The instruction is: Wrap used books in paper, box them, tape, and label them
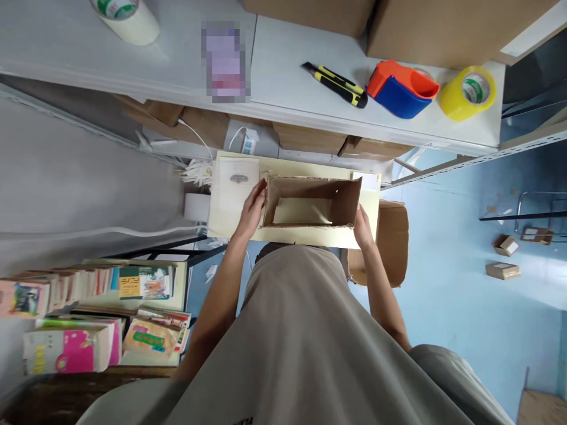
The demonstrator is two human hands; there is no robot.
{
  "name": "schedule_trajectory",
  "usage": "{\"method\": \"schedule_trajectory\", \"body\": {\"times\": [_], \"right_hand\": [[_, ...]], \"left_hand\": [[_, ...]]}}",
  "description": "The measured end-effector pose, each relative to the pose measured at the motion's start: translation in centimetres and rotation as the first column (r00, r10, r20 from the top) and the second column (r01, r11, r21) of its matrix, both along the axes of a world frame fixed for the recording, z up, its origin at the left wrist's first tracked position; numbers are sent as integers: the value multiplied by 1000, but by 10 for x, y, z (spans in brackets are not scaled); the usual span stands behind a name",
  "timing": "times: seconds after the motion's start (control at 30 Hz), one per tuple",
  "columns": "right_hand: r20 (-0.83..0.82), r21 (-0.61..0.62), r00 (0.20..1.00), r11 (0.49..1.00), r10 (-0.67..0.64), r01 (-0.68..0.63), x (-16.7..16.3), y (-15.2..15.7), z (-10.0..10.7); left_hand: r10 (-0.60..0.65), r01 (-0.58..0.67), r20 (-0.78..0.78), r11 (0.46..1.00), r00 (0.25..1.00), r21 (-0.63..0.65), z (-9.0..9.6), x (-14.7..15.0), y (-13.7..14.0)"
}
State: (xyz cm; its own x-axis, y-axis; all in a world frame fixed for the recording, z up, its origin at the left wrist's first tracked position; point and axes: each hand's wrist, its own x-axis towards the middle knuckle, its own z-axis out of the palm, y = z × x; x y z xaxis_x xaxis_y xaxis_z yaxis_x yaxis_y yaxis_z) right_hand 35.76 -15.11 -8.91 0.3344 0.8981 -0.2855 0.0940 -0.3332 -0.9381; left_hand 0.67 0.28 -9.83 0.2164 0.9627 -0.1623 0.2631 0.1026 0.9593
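A small brown cardboard box [345,203] is held level between my two hands over a pale yellow board [310,237]. Its top is open, and a pale patch shows inside; I cannot tell whether that is the board seen through the bottom or a sheet. My left hand [253,211] presses on the box's left end, thumb near the upper edge. Against the right end rests my right hand [363,227], its fingers partly hidden behind the cardboard. A white printed sheet [239,189] lies on the board, left of the box.
On the shelf above lie a yellow-black utility knife [336,84], an orange-blue tape dispenser [401,90], a yellow tape roll [468,94] and a white tape roll [133,23]. A larger open carton [394,242] stands at right. Books [66,351] fill a rack at left.
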Motion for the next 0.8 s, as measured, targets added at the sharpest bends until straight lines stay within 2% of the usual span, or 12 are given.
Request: {"method": "schedule_trajectory", "body": {"times": [0.1, 0.13, 0.27, 0.4, 0.6, 0.73, 0.8], "right_hand": [[-7, 60, 998, 996, -70, 70, 26, 13, 6], [-8, 92, 998, 994, -65, 66, 35, 21, 10], [20, 198, 997, 977, 74, -76, 57, 60, 26], [147, 193, 980, 968, 134, -161, 56, 92, 39], [351, 189, 936, 980, -6, -64, 54, 124, 40], [287, 216, 958, 975, -10, -55, 49, 129, 32], [202, 195, 979, 979, 17, -57, 44, 123, 30]], "left_hand": [[102, -100, 32, 993, 994, -60, 15, -3, 6], [110, -109, 28, 993, 994, -45, 21, -2, 8], [95, -92, -40, 993, 995, 74, 37, 9, 13], [86, -74, -98, 990, 991, 123, 40, 18, 11], [58, -13, -217, 980, 975, 200, 50, 20, 1], [70, -14, -257, 977, 964, 212, 56, 23, -4], [-8, 37, -212, 990, 977, 134, 59, 22, -7]]}}
